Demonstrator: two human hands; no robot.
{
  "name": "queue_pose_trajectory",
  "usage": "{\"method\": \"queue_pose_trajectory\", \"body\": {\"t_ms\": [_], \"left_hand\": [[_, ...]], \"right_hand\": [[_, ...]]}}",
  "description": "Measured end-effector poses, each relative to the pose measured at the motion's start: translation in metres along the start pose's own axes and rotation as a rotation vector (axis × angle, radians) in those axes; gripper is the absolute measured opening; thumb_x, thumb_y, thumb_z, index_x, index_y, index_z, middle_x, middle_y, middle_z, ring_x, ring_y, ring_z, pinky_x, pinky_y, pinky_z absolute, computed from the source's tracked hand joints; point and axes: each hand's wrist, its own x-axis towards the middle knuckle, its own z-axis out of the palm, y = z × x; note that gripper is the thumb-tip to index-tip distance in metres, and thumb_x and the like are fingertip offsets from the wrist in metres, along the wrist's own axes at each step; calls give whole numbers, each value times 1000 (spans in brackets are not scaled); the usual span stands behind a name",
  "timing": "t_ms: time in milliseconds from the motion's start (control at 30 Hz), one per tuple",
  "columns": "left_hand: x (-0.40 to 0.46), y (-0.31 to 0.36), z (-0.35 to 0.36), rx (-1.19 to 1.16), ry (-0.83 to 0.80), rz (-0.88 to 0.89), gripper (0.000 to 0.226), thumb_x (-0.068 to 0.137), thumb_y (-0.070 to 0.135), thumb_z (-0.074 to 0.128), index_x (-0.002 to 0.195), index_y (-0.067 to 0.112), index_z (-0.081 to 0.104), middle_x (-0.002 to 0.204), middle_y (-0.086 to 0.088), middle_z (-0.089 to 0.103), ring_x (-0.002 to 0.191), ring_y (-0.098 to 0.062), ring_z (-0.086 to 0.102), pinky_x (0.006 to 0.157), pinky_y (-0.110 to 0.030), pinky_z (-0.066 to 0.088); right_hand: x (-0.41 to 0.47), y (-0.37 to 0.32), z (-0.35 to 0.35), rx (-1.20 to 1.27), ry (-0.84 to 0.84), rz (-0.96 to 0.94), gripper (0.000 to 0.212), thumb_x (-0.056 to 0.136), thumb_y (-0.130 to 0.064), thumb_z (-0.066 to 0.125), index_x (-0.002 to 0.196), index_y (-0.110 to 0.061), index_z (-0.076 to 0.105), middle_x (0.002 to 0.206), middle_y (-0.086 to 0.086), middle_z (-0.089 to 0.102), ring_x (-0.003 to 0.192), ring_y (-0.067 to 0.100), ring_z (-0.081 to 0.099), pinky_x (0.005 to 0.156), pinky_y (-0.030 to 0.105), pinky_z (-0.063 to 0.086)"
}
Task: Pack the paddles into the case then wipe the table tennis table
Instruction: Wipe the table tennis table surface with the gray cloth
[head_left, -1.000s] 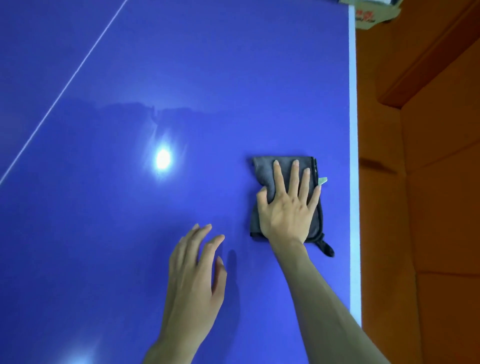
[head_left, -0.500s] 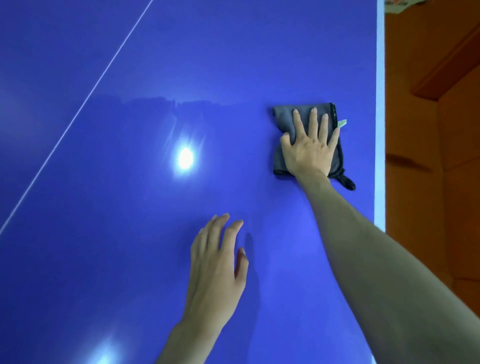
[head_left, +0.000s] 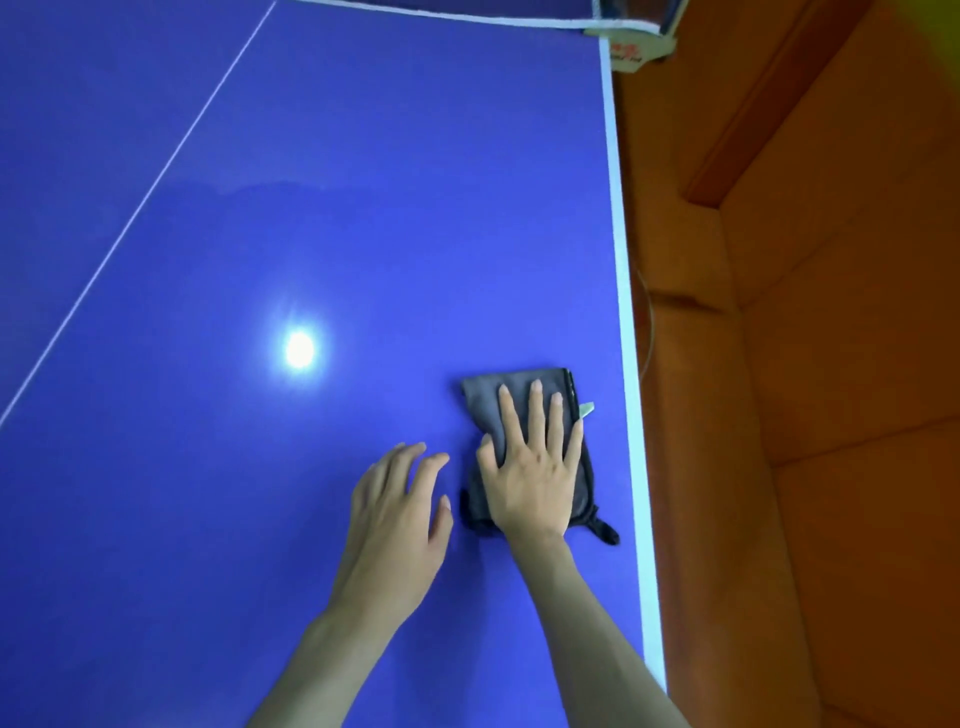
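Right hand (head_left: 535, 478) flat, fingers spread, pressing folded grey cloth (head_left: 485, 400) at lower right of frame near white edge of blue worktop (head_left: 363, 208), left hand (head_left: 395, 519) beside it, fingers relaxed, resting on surface

tabletop (head_left: 363, 208): glossy blue table tennis surface filling most of the view; a thin white line runs diagonally across its left part; a white band edges its right side; a bright round light reflection sits left of centre.
net (head_left: 467, 15): white-topped strip along the far edge, ending at a clamp at the far right corner.
cloth (head_left: 485, 402): dark grey, folded into a rough rectangle, lying flat on the tabletop near the right edge band; a small pale green tag sticks out on its right side and a dark loop trails from its near right corner.
paddles, case: not in view.
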Motion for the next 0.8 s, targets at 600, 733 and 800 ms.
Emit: {"method": "queue_pose_trajectory", "body": {"t_ms": [600,733,800], "left_hand": [[-152,6,-37,-1,-48,156,38,92,15,70,129,18,62,134,-4,59,132,-27,53,102,-46,47],[-138,8,-31,0,-55,163,38,92,15,71,129,18,62,134,-3,60,131,-27,53,104,-44,47],[-125,10,-28,-19,-51,149,37,92,13,71,128,18,62,133,-3,60,131,-26,53,104,-45,47]], "right_hand": [[-289,33,-42,1,-94,110,71,90,-44,50,159,-36,37,168,4,31,156,30,26,124,59,23],[-279,31,-40,-3,-73,148,73,89,-47,54,159,-40,35,168,2,30,156,29,26,125,58,20],[-271,32,-36,-7,-44,144,73,89,-48,53,159,-40,34,168,2,30,156,29,26,126,58,19]]}}
